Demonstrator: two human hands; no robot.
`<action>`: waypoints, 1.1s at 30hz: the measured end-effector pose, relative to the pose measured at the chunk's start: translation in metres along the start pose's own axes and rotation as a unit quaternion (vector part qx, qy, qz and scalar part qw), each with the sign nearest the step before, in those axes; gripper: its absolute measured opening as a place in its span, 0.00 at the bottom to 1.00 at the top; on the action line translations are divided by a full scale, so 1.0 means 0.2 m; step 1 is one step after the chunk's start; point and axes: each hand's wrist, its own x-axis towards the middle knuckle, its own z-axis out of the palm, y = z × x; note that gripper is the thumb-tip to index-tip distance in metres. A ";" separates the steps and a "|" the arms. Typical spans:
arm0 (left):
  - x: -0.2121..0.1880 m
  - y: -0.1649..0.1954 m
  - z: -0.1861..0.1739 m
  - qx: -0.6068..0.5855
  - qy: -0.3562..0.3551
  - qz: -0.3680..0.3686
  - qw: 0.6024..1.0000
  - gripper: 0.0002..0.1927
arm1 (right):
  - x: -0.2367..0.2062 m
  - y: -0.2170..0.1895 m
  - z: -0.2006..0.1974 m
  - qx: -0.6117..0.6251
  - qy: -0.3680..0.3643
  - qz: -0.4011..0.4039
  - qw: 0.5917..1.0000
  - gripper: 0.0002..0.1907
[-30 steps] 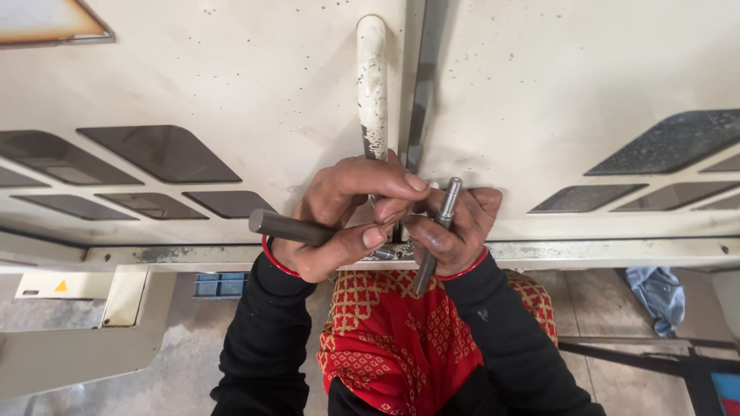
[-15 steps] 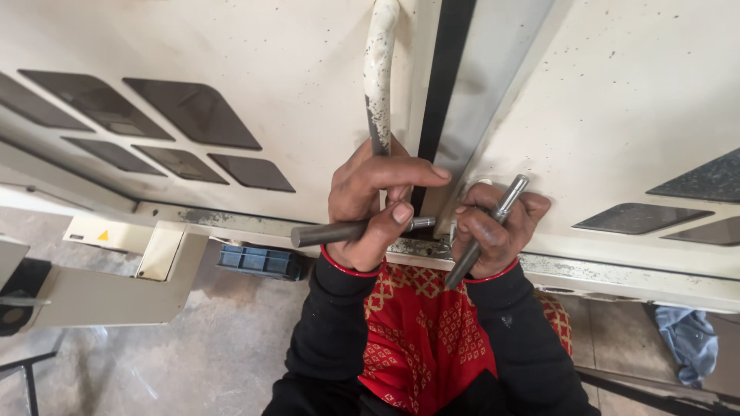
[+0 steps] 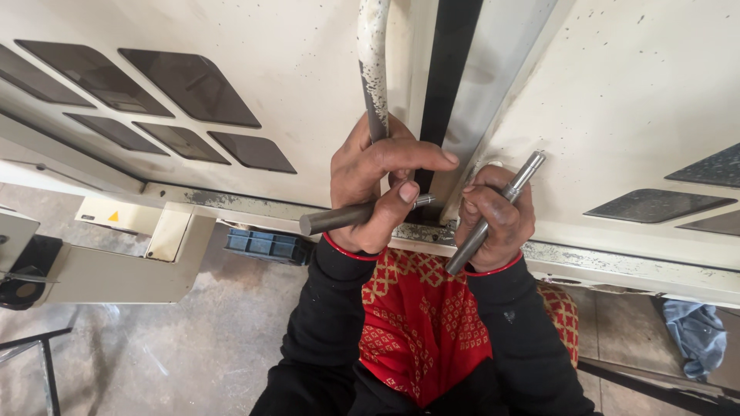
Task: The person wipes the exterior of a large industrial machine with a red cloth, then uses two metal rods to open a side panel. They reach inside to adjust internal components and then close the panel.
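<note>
Two steel rods [image 3: 362,216] are in play, one per hand: the left hand [image 3: 378,189] is closed around a rod lying crosswise, its tip at the seam between two white panels [image 3: 254,69], likely for leverage; the right hand [image 3: 493,216] grips a slanted rod [image 3: 493,212] just beside it.

Left rod [image 3: 348,216]: grey metal, lying almost level, gripped at its middle, tip at the panel's lower edge.
Right rod [image 3: 493,213]: grey metal, slanted up to the right, gripped mid-length.
</note>
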 end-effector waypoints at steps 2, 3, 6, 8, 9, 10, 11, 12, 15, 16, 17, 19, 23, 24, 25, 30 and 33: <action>0.00 -0.01 0.00 0.003 0.002 0.001 1.000 0.15 | -0.01 0.00 0.01 -0.012 0.010 -0.012 1.000 0.09; 0.00 -0.01 0.00 0.005 0.002 0.003 1.000 0.15 | -0.01 0.01 0.01 -0.018 0.016 -0.019 1.000 0.08; 0.00 -0.02 0.00 0.015 -0.002 0.016 1.000 0.15 | 0.00 0.01 0.01 -0.053 0.014 -0.033 0.998 0.06; 0.00 -0.02 -0.01 0.019 -0.002 0.019 1.000 0.15 | 0.00 0.01 0.02 -0.052 0.018 -0.032 0.998 0.05; 0.00 -0.02 -0.01 0.020 -0.002 0.020 1.000 0.14 | 0.00 0.01 0.02 -0.052 0.020 -0.031 0.998 0.05; 0.00 -0.01 -0.01 0.021 -0.003 0.018 1.000 0.14 | 0.00 0.01 0.02 -0.052 0.019 -0.029 0.998 0.05; 0.00 -0.02 -0.01 0.020 -0.002 0.019 1.000 0.14 | -0.01 0.01 0.02 -0.053 0.020 -0.029 0.998 0.05; 0.00 -0.02 -0.01 0.020 -0.001 0.021 1.000 0.14 | -0.01 0.01 0.02 -0.054 0.021 -0.030 0.998 0.05; 0.00 -0.02 0.00 0.020 0.007 0.026 0.999 0.14 | -0.01 0.01 0.03 -0.053 0.022 -0.026 0.998 0.05; 0.01 -0.03 0.00 0.019 0.008 0.029 0.999 0.14 | -0.01 0.01 0.03 -0.052 0.023 -0.025 0.998 0.05; 0.01 -0.03 0.00 0.017 0.009 0.028 0.999 0.14 | -0.01 0.01 0.03 -0.051 0.024 -0.025 0.998 0.05; 0.00 -0.02 0.00 0.014 0.011 0.023 1.000 0.13 | -0.01 0.02 0.03 -0.052 0.028 -0.024 0.998 0.04; -0.01 -0.02 -0.01 0.017 0.010 0.022 1.000 0.13 | -0.02 0.02 0.05 -0.062 0.039 -0.025 0.997 0.04; -0.01 -0.02 -0.01 0.018 0.009 0.022 1.000 0.13 | -0.02 0.02 0.05 -0.068 0.042 -0.024 0.997 0.04; -0.01 -0.02 -0.01 0.019 0.007 0.021 1.000 0.13 | -0.03 0.02 0.05 -0.065 0.043 -0.024 0.997 0.04; 0.00 -0.05 0.00 0.025 0.019 0.051 0.998 0.14 | -0.03 0.03 0.05 -0.057 0.040 -0.030 0.997 0.05; 0.00 -0.05 0.00 0.027 0.024 0.053 0.998 0.14 | -0.03 0.03 0.05 -0.061 0.043 -0.036 0.997 0.05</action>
